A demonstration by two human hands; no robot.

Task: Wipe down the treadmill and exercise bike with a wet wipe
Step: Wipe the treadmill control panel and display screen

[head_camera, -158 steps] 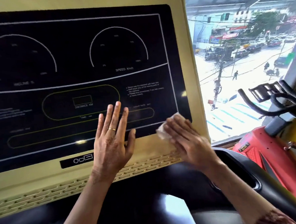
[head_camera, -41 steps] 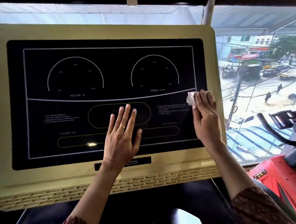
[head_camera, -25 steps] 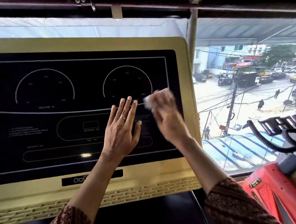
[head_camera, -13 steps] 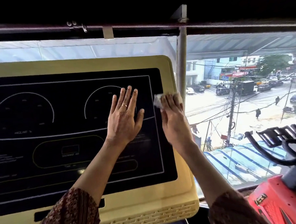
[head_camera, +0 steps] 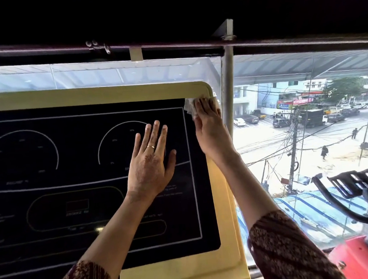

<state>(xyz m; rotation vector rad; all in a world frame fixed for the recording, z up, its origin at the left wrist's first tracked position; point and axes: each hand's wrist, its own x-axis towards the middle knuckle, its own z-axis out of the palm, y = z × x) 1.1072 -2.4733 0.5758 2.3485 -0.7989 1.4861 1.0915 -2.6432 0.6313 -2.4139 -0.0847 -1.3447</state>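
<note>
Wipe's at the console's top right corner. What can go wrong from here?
1. The wet wipe is only pressed under flat fingers of the right hand at the rounded corner of the cream frame, and seems to overhang the edge; it might slip off behind it.
2. The left hand lies bare on the black display panel, likely leaving prints there.
3. The red exercise bike stands alongside, neither hand near it; it may get skipped.
</note>
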